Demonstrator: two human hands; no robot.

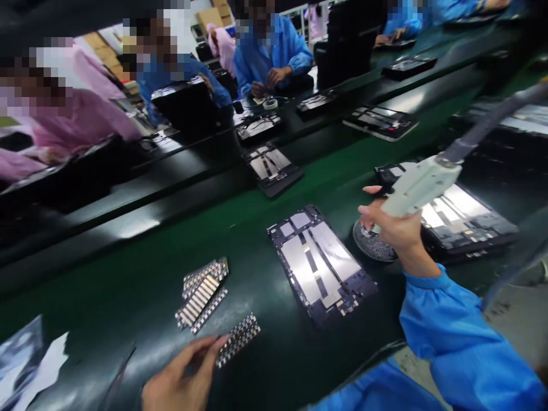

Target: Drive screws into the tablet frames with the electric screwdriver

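My right hand [396, 225] is wrapped round a white electric screwdriver [417, 185] with a grey cable rising to the upper right; its tip is over a round dark dish of screws [372, 244]. My left hand [182, 377], low in the view, pinches the end of a small strip of parts [238, 339] lying on the green belt [141, 279]. Between the hands lies an open tablet chassis [321, 264] with silver plates, flat on the belt.
More part strips [201, 294] lie left of the chassis. Other opened devices [464, 220] [272, 166] [381, 121] sit along the belt. Several seated people in blue [269, 54] and pink coats [81, 117] work across the line. Plastic sheets [25, 357] lie at far left.
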